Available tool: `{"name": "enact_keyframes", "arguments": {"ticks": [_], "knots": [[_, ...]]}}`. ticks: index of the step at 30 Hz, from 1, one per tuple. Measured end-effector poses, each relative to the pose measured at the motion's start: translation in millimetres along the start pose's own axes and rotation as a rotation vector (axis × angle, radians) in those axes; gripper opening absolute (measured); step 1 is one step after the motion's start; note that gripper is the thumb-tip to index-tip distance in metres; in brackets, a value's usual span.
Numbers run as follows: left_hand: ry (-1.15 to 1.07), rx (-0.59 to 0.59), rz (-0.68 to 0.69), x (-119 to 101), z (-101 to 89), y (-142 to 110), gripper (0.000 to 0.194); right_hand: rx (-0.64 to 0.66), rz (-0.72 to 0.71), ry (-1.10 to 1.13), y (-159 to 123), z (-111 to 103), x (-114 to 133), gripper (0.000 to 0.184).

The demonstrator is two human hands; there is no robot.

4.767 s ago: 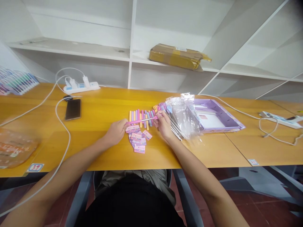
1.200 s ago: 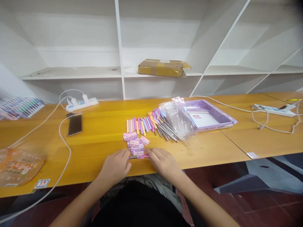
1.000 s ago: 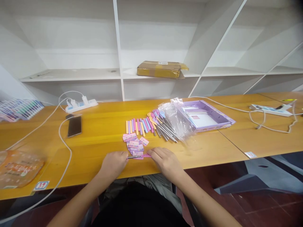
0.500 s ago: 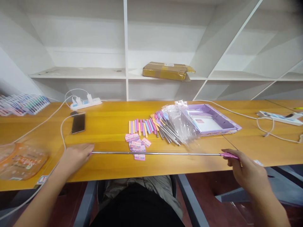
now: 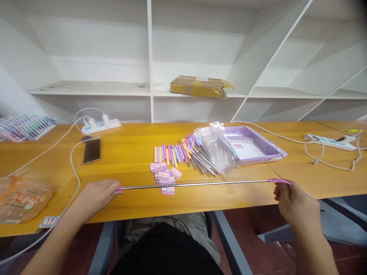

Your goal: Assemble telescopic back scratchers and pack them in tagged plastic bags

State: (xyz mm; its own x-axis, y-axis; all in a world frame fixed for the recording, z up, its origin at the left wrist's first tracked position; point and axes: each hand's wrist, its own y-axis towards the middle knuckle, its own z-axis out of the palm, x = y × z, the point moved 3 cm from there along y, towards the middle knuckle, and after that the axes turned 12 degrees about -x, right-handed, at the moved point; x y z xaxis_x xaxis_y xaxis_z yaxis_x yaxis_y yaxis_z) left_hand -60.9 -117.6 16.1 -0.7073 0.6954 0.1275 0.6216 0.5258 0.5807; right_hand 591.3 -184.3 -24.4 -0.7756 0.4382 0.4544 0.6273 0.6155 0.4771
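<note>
Metal rod point(image 5: 218, 183) over pink cards point(image 5: 163, 175)

Only number I can pull off my feed is on the blue-bordered sticker point(image 5: 49, 222) at the front left of the counter point(image 5: 123, 164): red digits, a 3 then maybe a 9 or 7, can't call it. The orange bag point(image 5: 27, 204) has lettering and the pink cards point(image 5: 163, 176) have tiny print, all too blurry for me to read. Same for the white label point(image 5: 202, 79) on the taped package point(image 5: 195, 88).

white shelving point(image 5: 150, 61) — gridded | wooden desk point(image 5: 126, 152) — yellow-brown | floor point(image 5: 252, 244) — dark red
</note>
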Motion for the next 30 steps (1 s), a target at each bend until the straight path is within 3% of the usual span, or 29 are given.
{"name": "enact_keyframes", "arguments": {"ticks": [5, 7, 10, 13, 16, 19, 25, 30], "knots": [[-0.025, -0.019, -0.006, 5.6, 4.9, -4.0, 0.034, -0.018, 0.146, 0.095, 11.8, 27.0, 7.6, 0.031], [-0.051, 0.018, -0.05, -2.0, 13.5, 3.3, 0.035, -0.028, 0.135, 0.1, 7.6, 42.2, 23.4, 0.031], [-0.107, 0.096, -0.165, -32.6, 31.9, 26.5, 0.036, -0.038, -0.137, 0.131, -35.9, 62.6, 84.1, 0.028], [-0.096, 0.176, -0.207, -73.5, 48.4, 51.5, 0.037, 0.038, -0.653, 0.296, -117.4, 73.0, 165.4, 0.021], [-0.051, 0.249, -0.193, -96.2, 58.7, 60.3, 0.038, 0.085, -0.872, 0.283, -175.4, 74.3, 210.0, 0.018], [-0.089, 0.283, -0.178, -96.2, 66.2, 53.9, 0.037, 0.11, -0.953, 0.255, -187.7, 73.2, 217.0, 0.025], [-0.234, 0.341, -0.23, -90.3, 80.6, 44.3, 0.035, 0.192, -0.852, 0.386, -176.0, 73.0, 208.2, 0.03], [-0.397, 0.38, -0.304, -90.6, 83.5, 45.4, 0.035, 0.211, -0.867, 0.412, -174.4, 72.3, 209.4, 0.031]]}}
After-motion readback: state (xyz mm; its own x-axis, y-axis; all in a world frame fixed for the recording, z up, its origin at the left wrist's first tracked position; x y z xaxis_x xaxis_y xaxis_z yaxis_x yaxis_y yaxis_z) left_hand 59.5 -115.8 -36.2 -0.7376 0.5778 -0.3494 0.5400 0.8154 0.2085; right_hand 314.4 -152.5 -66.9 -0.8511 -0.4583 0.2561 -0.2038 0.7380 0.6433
